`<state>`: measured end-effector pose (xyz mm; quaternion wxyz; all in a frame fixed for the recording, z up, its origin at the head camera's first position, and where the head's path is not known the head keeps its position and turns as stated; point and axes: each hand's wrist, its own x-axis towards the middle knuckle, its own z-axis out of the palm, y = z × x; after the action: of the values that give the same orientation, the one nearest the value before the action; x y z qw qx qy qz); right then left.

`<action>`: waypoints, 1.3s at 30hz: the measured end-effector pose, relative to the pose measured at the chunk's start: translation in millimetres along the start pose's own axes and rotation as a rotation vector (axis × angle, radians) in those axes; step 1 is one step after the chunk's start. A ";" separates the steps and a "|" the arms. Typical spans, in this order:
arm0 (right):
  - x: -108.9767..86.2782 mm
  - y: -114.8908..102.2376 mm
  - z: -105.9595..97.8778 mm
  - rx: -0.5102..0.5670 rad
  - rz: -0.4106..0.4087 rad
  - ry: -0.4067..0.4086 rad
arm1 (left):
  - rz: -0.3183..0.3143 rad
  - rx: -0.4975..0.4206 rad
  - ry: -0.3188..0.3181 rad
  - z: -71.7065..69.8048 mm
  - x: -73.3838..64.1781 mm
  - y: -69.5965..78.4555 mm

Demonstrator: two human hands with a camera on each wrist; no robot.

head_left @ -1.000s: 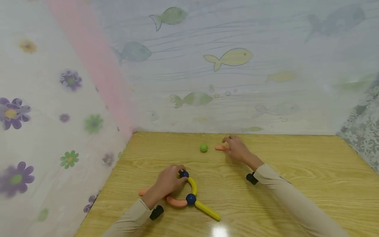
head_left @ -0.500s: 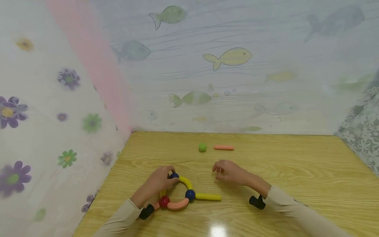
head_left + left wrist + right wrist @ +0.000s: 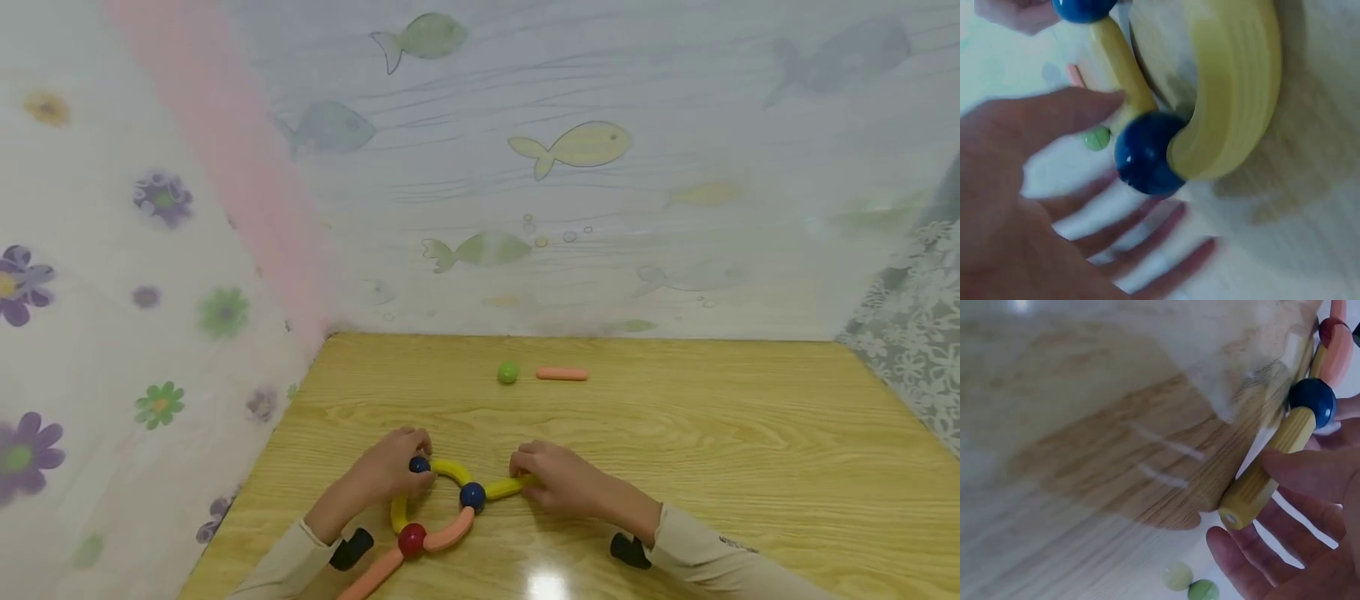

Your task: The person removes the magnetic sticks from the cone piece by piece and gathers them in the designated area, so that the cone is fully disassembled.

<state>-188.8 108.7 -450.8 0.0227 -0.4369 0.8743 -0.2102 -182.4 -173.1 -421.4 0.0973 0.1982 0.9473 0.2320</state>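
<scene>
Curved yellow rods (image 3: 450,471), a curved pink rod (image 3: 452,532), two blue balls and a red ball (image 3: 412,540) form a ring on the table. My left hand (image 3: 375,477) pinches the far blue ball (image 3: 1147,153) between thumb and fingers. On the other side, my right hand (image 3: 567,479) grips the straight yellow rod (image 3: 1266,469), thumb on top and fingers behind. That rod's inner end meets the right-hand blue ball (image 3: 472,497). A straight pink rod (image 3: 372,575) runs from the red ball toward the near edge.
Near the back of the wooden table (image 3: 712,433) lie a green ball (image 3: 507,372) and a separate pink rod (image 3: 562,374). A fish-patterned curtain (image 3: 480,192) hangs behind the table, with a flowered one (image 3: 112,333) at the left.
My right hand has come back from the pink rod at the rear and taken hold of the straight yellow rod. The ring has turned and shifted left and nearer, with my left hand on it.
</scene>
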 end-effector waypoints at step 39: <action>14.2 -3.5 -4.2 -0.139 -0.044 -0.046 | 0.317 -0.309 -0.226 25.3 29.8 4.7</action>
<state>-195.9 97.3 -443.6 0.0080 -0.4612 0.8763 -0.1393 -200.7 -146.5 -444.1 0.1941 0.3519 0.8408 0.3627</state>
